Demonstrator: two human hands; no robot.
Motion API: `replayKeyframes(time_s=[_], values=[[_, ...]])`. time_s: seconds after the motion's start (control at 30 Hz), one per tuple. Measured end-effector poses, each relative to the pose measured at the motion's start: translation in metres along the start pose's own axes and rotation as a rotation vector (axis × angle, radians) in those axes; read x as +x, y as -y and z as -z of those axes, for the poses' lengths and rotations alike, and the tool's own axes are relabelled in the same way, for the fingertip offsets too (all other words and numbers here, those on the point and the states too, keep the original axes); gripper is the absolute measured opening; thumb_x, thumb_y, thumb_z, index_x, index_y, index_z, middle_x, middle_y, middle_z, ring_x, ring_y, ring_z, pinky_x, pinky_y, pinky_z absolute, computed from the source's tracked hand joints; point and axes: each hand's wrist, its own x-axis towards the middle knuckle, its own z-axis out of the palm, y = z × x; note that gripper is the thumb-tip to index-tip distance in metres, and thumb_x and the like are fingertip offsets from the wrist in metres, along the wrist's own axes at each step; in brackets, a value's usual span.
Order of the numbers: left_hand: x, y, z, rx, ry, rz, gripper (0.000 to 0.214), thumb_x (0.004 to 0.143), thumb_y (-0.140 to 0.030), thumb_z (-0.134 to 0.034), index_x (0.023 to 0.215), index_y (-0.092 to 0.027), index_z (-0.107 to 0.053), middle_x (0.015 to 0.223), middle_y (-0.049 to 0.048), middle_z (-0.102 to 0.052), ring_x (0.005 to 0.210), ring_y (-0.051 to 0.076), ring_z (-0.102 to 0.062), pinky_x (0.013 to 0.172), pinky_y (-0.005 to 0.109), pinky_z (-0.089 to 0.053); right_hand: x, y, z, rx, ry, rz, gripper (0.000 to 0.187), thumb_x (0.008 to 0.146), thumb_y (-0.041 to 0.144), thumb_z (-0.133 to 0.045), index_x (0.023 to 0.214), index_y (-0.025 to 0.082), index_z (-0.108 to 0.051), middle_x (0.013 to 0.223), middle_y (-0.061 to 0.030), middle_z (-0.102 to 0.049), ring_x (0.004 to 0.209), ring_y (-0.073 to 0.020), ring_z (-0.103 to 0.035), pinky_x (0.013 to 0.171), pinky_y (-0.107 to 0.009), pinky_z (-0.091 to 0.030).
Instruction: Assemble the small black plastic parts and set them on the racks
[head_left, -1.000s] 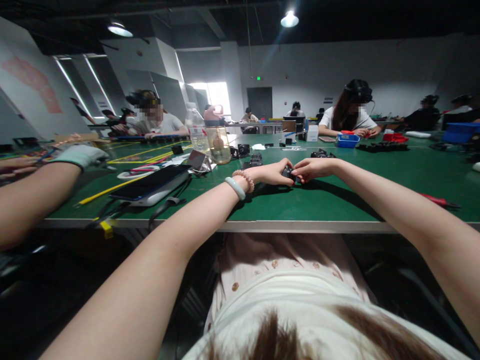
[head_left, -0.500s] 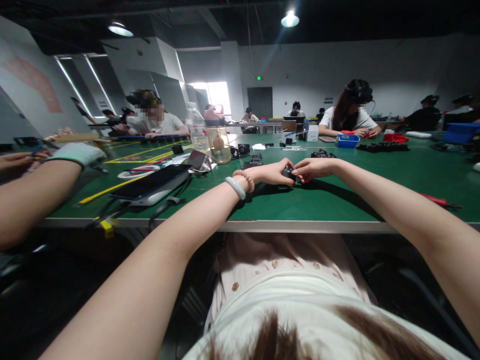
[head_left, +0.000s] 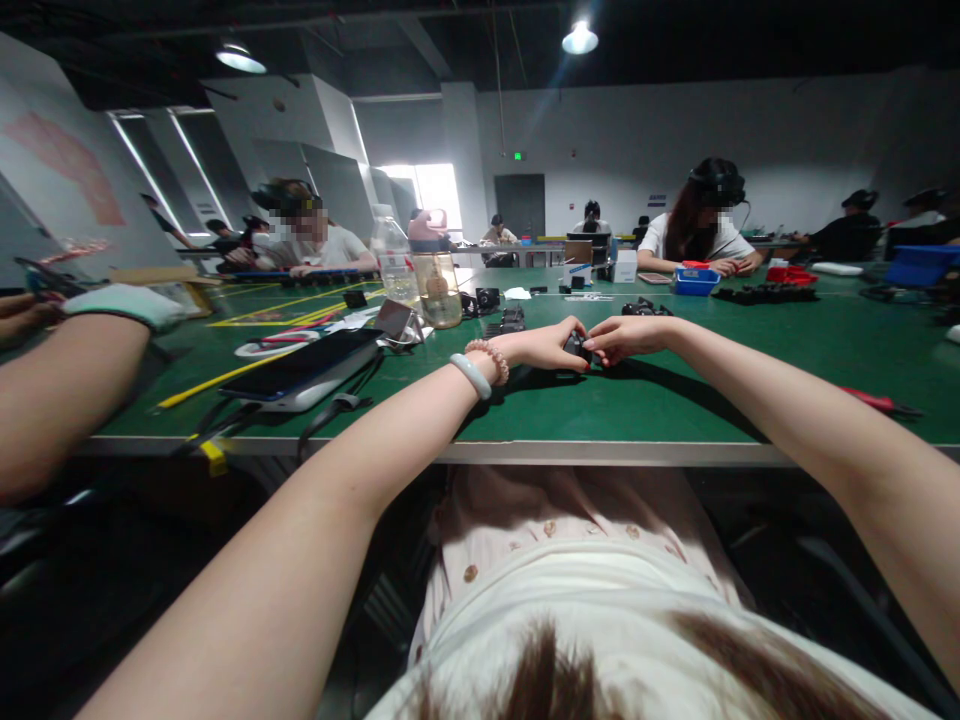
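Observation:
My left hand (head_left: pixel 553 344) is closed around a small black part (head_left: pixel 576 346), low over the green table (head_left: pixel 540 412). From the other side my right hand (head_left: pixel 619 338) pinches the same part with its fingertips. Fingers cover most of the part, so its exact kind cannot be made out. Just behind my left wrist lie black pieces (head_left: pixel 510 320). More black parts (head_left: pixel 645 307) sit beyond my right hand.
A power bank-like device with a dark screen (head_left: pixel 307 370) and cables lie left. Behind stand a bottle (head_left: pixel 437 285) and a clear bottle (head_left: pixel 391 255). A red-handled tool (head_left: pixel 874 402) lies right. A blue bin (head_left: pixel 695 280) is farther back. A neighbour's arm (head_left: pixel 82 375) reaches in left.
The neighbour's arm at the left has shifted slightly left. My own hands and the black part stay practically in place.

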Motion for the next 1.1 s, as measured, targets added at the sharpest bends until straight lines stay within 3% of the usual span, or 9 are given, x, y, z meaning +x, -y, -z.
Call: replayKeyframes(time_s=[1.1], values=[[-0.0023,-0.0042,0.001,0.007,0.006,0.015,0.057,0.06,-0.042,-0.05,0.109,-0.019,-0.031,0.102,0.0029,-0.048,0.087,0.016,-0.046,0.076,0.026,-0.035,-0.0005,0.0003,0.0003,-0.012,-0.004,-0.005,0.029,0.065,0.036,-0.061,0.076,0.011,-0.054,0.06,-0.0007,-0.053,0.056,-0.0069,-0.05,0.052,-0.019,-0.038]])
